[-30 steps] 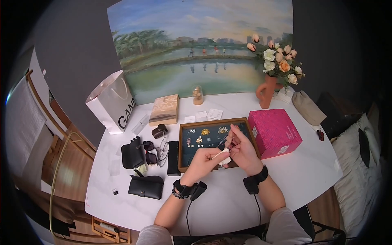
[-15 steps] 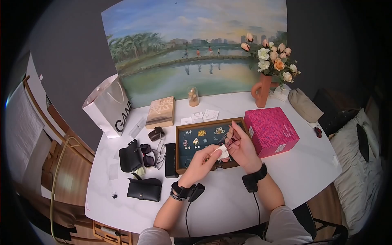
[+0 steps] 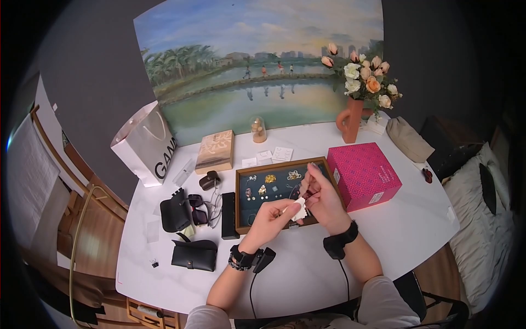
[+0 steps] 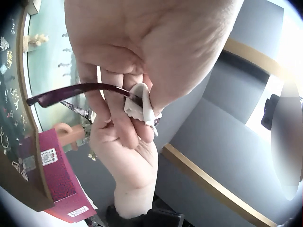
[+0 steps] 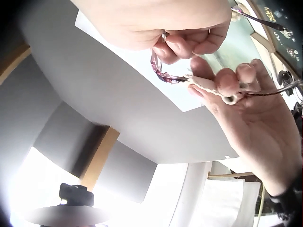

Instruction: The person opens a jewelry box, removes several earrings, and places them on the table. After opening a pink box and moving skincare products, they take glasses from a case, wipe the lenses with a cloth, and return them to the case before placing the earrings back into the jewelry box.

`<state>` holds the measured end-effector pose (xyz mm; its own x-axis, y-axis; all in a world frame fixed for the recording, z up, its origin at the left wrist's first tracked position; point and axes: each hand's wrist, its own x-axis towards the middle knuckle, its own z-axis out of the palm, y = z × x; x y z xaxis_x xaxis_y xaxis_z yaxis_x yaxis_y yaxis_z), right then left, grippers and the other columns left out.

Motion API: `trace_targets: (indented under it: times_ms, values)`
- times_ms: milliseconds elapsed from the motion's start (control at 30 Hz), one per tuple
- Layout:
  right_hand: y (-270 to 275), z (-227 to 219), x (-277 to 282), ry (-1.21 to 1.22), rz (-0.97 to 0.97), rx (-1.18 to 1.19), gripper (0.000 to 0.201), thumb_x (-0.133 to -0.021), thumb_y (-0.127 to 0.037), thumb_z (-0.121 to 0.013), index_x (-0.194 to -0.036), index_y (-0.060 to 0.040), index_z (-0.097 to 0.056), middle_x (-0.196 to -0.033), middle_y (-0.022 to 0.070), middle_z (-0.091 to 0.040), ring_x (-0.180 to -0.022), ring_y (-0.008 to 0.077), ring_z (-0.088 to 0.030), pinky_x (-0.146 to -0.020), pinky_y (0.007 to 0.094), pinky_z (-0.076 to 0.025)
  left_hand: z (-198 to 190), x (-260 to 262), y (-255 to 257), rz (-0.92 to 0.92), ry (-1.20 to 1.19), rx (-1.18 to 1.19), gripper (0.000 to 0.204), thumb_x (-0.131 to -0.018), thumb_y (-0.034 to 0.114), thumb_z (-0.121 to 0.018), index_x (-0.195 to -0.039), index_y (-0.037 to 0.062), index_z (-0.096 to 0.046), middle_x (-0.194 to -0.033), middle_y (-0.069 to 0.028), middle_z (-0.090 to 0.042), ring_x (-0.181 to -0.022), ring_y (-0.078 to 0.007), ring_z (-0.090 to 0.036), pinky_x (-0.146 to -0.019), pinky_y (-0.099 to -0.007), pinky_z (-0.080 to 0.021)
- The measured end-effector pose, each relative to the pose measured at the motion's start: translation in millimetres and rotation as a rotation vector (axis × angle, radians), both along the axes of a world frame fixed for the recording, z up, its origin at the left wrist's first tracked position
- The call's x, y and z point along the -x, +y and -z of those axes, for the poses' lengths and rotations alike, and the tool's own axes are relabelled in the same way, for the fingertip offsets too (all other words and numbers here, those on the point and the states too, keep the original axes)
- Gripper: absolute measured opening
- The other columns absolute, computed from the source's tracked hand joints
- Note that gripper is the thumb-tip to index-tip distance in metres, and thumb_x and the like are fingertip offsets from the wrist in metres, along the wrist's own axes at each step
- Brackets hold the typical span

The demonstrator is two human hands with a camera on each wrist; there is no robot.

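Over the jewellery tray (image 3: 239,216), both hands are on a pair of dark purple eyeglasses (image 5: 157,71). My left hand (image 3: 267,223) pinches a small white cloth (image 3: 299,209), folded round one temple arm in the right wrist view. The fingers of my right hand (image 3: 327,204) are curled at the front of the frame, which they partly hide. In the left wrist view a dark temple arm (image 4: 71,93) sticks out to the left past the cloth. The lenses are mostly hidden by the hands.
A pink patterned box (image 3: 364,175) stands right of the tray, a long black case (image 3: 229,215) left of it. Further left lie sunglasses (image 3: 198,211), a black pouch (image 3: 194,254) and a small clip (image 3: 154,263). Behind are a wooden box (image 3: 215,152) and a flower vase (image 3: 353,120).
The head view has turned slightly, so the table things sit a little further left. Both hands keep their hold, with the cloth and left fingers shifting only slightly at the eyeglasses.
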<state>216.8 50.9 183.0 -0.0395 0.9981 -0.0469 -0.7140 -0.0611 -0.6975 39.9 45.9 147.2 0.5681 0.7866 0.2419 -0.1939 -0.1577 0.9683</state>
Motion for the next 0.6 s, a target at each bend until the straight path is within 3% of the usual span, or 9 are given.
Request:
trace_targets:
  times_ms: [133,200,233,367,467,533,600]
  values:
    - [4,-9,-25,0.119,0.022,0.051,0.032,-0.106,-0.032,-0.062,-0.080,-0.0161,-0.054,-0.065,-0.0051,-0.043,-0.053,0.0067,-0.037,-0.058,0.0244,-0.036,-9,2,-4,0.016,0.121,-0.087,0.028,-0.109,0.021,-0.059,-0.114,-0.0043,-0.072,-0.094,-0.0031,-0.073,-0.084,-0.0085,-0.069,-0.077,-0.0242,-0.054]
    - [17,5,-49,0.291,-0.115,-0.116,0.032,-0.107,-0.030,-0.061,-0.080,-0.0148,-0.055,-0.063,-0.0043,-0.040,-0.049,0.0079,-0.035,-0.058,0.0243,-0.037,-12,4,-4,0.010,0.129,-0.102,0.028,-0.109,0.020,-0.059,-0.114,-0.0049,-0.071,-0.094,-0.0034,-0.073,-0.084,-0.0084,-0.069,-0.077,-0.0244,-0.054]
    - [19,4,-54,0.328,-0.093,-0.090,0.032,-0.107,-0.030,-0.060,-0.080,-0.0139,-0.056,-0.063,-0.0043,-0.038,-0.046,0.0084,-0.031,-0.057,0.0237,-0.036,-13,4,-4,0.005,0.139,-0.118,0.029,-0.109,0.020,-0.059,-0.114,-0.0054,-0.071,-0.093,-0.0037,-0.073,-0.083,-0.0084,-0.068,-0.078,-0.0247,-0.055]
    - [19,7,-44,0.367,-0.142,-0.090,0.030,-0.107,-0.030,-0.061,-0.082,-0.0143,-0.056,-0.064,-0.0046,-0.042,-0.050,0.0070,-0.037,-0.056,0.0228,-0.035,-7,2,-2,0.003,0.061,-0.080,0.028,-0.109,0.019,-0.058,-0.116,-0.0058,-0.069,-0.094,-0.0043,-0.073,-0.083,-0.0086,-0.068,-0.078,-0.0255,-0.056]
    - [7,8,-5,0.186,-0.017,-0.011,0.029,-0.106,-0.032,-0.062,-0.082,-0.0161,-0.055,-0.067,-0.0051,-0.049,-0.056,0.0048,-0.045,-0.054,0.0220,-0.033,-6,1,-3,0.029,-0.060,0.015,0.028,-0.110,0.019,-0.057,-0.119,-0.0054,-0.068,-0.094,-0.0047,-0.072,-0.083,-0.0089,-0.068,-0.077,-0.0255,-0.056]
    - [1,17,7,-0.083,-0.081,-0.008,0.029,-0.105,-0.035,-0.064,-0.083,-0.0177,-0.054,-0.071,-0.0051,-0.056,-0.063,0.0035,-0.051,-0.055,0.0223,-0.034,-9,1,-6,0.024,-0.028,-0.006,0.028,-0.110,0.019,-0.056,-0.120,-0.0050,-0.067,-0.095,-0.0051,-0.072,-0.083,-0.0094,-0.067,-0.076,-0.0254,-0.056]
    - [4,22,4,-0.078,-0.146,-0.012,0.031,-0.104,-0.038,-0.065,-0.083,-0.0185,-0.054,-0.073,-0.0054,-0.058,-0.063,0.0036,-0.052,-0.056,0.0231,-0.034,-15,1,-8,0.025,-0.061,0.018,0.026,-0.110,0.017,-0.056,-0.116,-0.0050,-0.068,-0.093,-0.0056,-0.072,-0.082,-0.0105,-0.068,-0.076,-0.0263,-0.056]
